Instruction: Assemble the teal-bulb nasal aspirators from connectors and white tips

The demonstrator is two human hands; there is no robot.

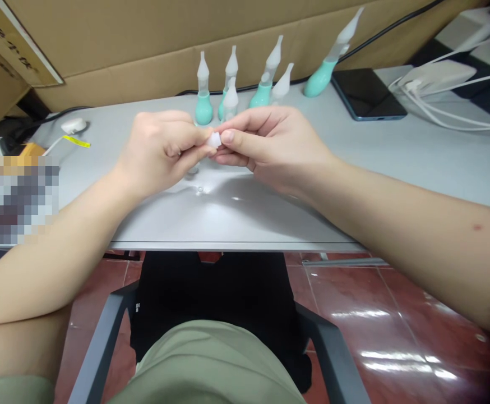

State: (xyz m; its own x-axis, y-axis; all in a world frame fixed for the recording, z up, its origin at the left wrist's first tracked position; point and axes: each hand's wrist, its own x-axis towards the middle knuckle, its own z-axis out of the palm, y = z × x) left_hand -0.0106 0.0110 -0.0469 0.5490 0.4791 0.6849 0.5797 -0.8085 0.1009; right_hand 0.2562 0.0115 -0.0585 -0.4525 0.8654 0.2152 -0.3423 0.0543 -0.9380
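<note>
My left hand [161, 151] and my right hand [274, 143] meet over the desk, fingertips pinched around a small white piece [215, 140]. Fingers cover most of it, so its full shape is hidden. Just behind them stand teal-bulbed nasal aspirators with clear necks and white tips: one on the left [203, 106], another in the middle [260, 94], and one leaning at the right [320, 76]. White-tipped clear tops, one [230, 102] behind my fingers and another [282, 87] by my right knuckles, are partly hidden. A small clear part [200, 189] lies below my hands.
A dark phone [369, 94] lies on the grey desk [438, 168] at right, near white cables [434, 112] and a white adapter [447, 76]. Cardboard [144, 45] walls the back. A small white device [74, 125] sits at left. The desk's front edge [236, 246] is before my lap.
</note>
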